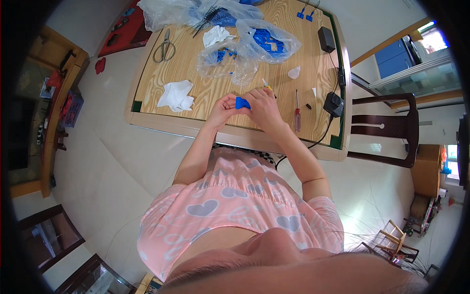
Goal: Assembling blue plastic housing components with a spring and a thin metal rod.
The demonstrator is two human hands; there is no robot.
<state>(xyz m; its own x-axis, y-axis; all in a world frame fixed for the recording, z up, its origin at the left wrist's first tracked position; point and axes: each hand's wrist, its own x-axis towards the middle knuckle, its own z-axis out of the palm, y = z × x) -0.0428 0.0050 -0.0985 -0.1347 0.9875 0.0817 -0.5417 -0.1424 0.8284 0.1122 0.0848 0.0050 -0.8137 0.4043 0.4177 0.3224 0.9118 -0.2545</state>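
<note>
Both hands, left hand (224,107) and right hand (262,105), pinch a small blue plastic part (242,103) in their fingers above the wooden surface (205,93); a red-handled screwdriver (297,111) lies near, its tip apparently pointing away.

A crumpled clear plastic bag (254,41) lies on the far middle of the wooden table, holding blue plastic parts. A second clear plastic bag (176,12), larger and rumpled, lies at the table's far left edge. No labels, signs or screens can be made out.
</note>
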